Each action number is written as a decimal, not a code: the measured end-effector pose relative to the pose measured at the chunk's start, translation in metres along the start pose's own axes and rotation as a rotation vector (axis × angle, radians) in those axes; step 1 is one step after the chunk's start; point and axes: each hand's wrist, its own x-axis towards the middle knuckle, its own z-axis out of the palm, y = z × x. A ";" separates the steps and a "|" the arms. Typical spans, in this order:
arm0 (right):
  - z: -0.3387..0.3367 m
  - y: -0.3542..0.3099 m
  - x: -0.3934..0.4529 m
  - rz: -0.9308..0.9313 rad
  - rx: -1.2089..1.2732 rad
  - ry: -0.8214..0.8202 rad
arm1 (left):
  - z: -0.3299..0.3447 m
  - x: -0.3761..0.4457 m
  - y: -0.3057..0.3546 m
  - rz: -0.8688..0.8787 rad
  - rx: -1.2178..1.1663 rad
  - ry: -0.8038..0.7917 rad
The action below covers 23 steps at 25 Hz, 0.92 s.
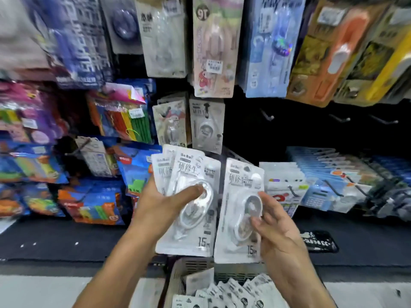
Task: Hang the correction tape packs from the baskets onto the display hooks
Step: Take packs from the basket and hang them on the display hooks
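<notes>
Left hand (164, 201): fingers curling round a fanned stack of correction tape packs (189, 203), thumb pressing across the front blister.
Right hand (275, 225): fingers pinching a single correction tape pack (239, 210) by its 3 o'clock edge.
Basket (178, 276): sitting at 6 o'clock, holding more packs (231, 294).
Empty display hooks (266, 115): showing at 2 o'clock.

White correction tape packs (189, 203), upright
</notes>
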 end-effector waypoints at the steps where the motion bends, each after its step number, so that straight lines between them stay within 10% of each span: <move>1: 0.014 -0.011 0.005 -0.063 -0.096 0.012 | -0.012 0.003 0.016 0.052 0.004 0.021; 23: 0.109 -0.045 0.078 -0.387 -0.609 0.218 | -0.054 0.008 0.058 0.044 -0.377 -0.052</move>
